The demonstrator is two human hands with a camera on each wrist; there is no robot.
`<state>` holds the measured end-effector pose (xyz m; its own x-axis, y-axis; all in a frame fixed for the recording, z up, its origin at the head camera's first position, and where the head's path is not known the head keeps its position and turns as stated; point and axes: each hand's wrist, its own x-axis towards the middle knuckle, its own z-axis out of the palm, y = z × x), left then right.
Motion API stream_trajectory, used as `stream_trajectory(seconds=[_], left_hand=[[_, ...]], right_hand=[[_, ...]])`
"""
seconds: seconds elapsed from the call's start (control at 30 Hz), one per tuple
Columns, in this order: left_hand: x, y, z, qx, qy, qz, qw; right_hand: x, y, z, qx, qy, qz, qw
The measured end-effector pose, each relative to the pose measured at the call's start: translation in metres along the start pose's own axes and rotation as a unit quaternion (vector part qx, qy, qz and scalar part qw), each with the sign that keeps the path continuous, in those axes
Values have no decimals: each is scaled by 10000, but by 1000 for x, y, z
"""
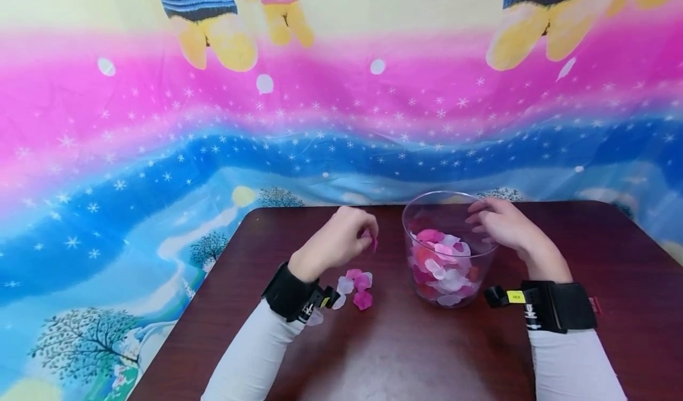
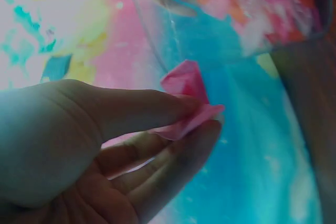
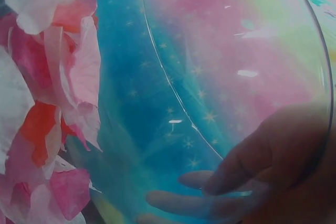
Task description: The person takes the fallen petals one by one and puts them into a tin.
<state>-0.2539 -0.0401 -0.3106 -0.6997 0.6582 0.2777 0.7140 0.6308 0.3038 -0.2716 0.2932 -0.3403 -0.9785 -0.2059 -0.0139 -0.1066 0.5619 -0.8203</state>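
Observation:
My left hand (image 1: 338,238) is raised over the table, left of the clear bowl (image 1: 482,273). Between its thumb and fingers it pinches a pink fabric petal (image 2: 186,85), folded up in the left wrist view. Pink, white and red petals (image 1: 443,264) fill the lower part of the bowl. My right hand (image 1: 504,226) is at the bowl's right rim, its fingers fairly straight along the outside; the right wrist view shows these fingers (image 3: 184,201) through the transparent wall.
Below my left hand, a few loose pink and white petals (image 1: 363,300) lie on the dark brown table (image 1: 416,353). A colourful printed cloth (image 1: 331,110) hangs behind the table's far edge. Black straps with small cameras sit on both wrists.

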Motion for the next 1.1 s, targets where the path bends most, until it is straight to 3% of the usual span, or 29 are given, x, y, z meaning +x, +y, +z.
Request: stream_trajectory(seconds=[0.1,0.27,0.6,0.93,1.1], left_hand=[[18,15,-8,100,118,296,9994],[47,36,-6,72,123,661,9977],[100,72,18,-96,-752,932,9928],[109,78,28,167,-820,1016,9913],[106,77,25,-85,-784,942,9924]], right_hand=[[-2,1,-2,98,21,-11,9999],[-2,1,0,214,-17,107,9997],[-2,-2,-3,283,14,194,9994],[-3,-5,-4,274,-15,188,9994],[-4,-4,-6,260,6,224,9994]])
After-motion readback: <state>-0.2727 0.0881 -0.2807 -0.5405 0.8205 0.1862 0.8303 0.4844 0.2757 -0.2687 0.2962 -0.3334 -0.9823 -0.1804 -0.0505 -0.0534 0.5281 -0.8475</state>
